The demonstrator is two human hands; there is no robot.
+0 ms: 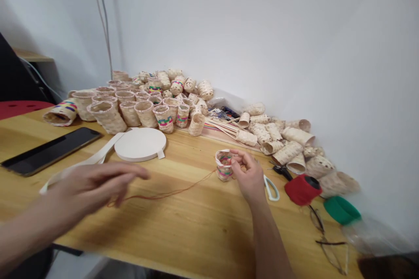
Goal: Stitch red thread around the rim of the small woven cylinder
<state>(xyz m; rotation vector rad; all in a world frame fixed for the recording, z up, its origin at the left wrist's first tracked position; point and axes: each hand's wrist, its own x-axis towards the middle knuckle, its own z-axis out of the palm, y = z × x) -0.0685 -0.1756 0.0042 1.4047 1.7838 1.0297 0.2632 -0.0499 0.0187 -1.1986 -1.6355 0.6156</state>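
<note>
A small woven basket [224, 173] with pink and green bands stands upright on the table, a white strip around its rim. My right hand [246, 171] is closed on its right side, thumb and fingers pinching the rim. From the basket a doubled orange thread [173, 192] runs left, sagging slightly, to my left hand [101, 183]. That hand is blurred, index finger stretched out and the other fingers curled down, with the thread passing at their tips. Whether a needle is there cannot be made out. White-handled scissors [271, 188] lie just right of my right hand.
A roll of white tape [140, 143] and a phone [52, 150] lie left. Many woven baskets [145, 114] crowd the back, with more tubes [288, 152] piled right. A red thread spool [303, 189], green ring [342, 210] and glasses [332, 248] line the right edge.
</note>
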